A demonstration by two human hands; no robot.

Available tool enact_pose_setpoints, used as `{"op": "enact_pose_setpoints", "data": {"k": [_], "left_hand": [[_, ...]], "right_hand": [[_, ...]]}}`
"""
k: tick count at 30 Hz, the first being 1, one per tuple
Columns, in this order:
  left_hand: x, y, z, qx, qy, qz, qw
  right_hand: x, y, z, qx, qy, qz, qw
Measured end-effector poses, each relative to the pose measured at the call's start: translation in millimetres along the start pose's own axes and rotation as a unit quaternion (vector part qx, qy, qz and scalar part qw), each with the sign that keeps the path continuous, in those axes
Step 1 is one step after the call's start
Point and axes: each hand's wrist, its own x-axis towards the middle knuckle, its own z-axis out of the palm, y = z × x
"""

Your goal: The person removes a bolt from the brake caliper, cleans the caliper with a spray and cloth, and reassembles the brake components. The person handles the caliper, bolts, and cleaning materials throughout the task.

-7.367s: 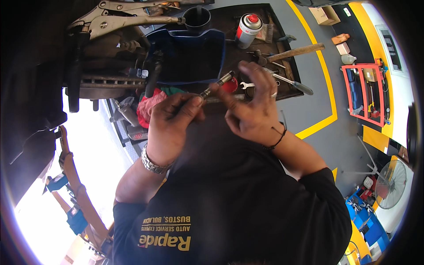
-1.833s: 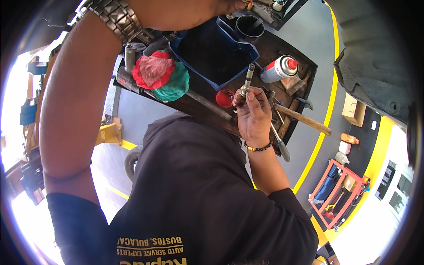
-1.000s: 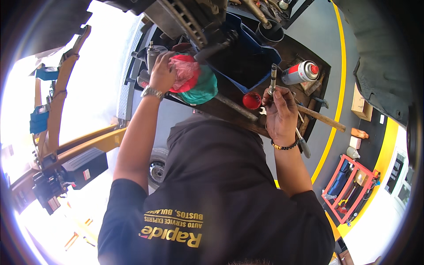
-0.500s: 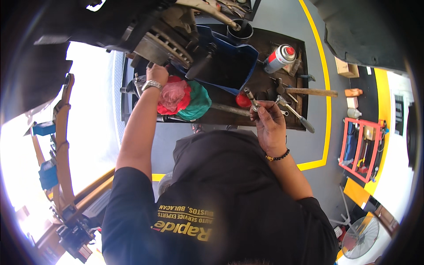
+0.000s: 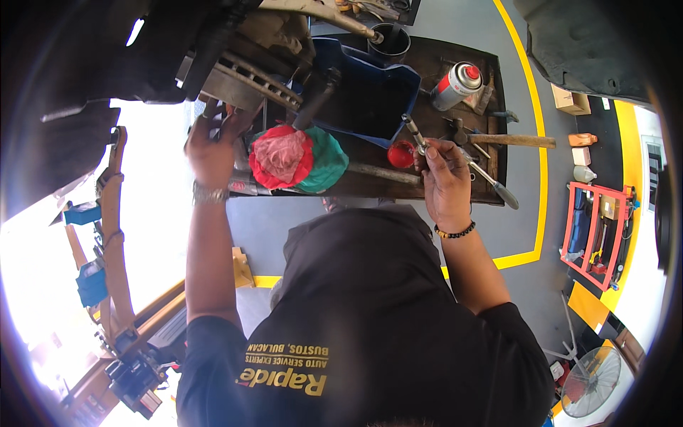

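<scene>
My left hand reaches up beneath a ventilated brake disc at the upper left. It is slightly blurred, with the fingers apart and nothing visible in them; whether it touches the disc I cannot tell. My right hand is closed around a short metal bar with a socket-like end, which points up and left above the cart. Behind that hand a ratchet lies on the dark cart. Pink-red cloth and green cloth sit bundled between the hands.
The dark cart carries a blue tray, a black cup, a spray can, a red round container and a hammer. Dark car parts hang over the upper left. A red rack stands at the right.
My left hand has moved left and down from beside the cloths. The right hand still holds the metal bar, and the whole view has shifted slightly.
</scene>
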Motion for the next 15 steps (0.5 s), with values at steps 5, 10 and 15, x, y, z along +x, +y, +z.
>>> {"op": "enact_pose_setpoints", "data": {"k": [5,10,15], "left_hand": [[-43,17,-15,-0.197,0.083,-0.136,0.967],[-95,3,34,-0.240,0.061,-0.352,0.902],[-139,-13,47,0.031,0.031,-0.246,0.968]], "right_hand": [[37,-14,18,-0.101,0.006,-0.045,0.994],[86,-27,44,-0.165,-0.048,-0.119,0.978],[113,-45,51,-0.244,-0.102,-0.154,0.952]]}}
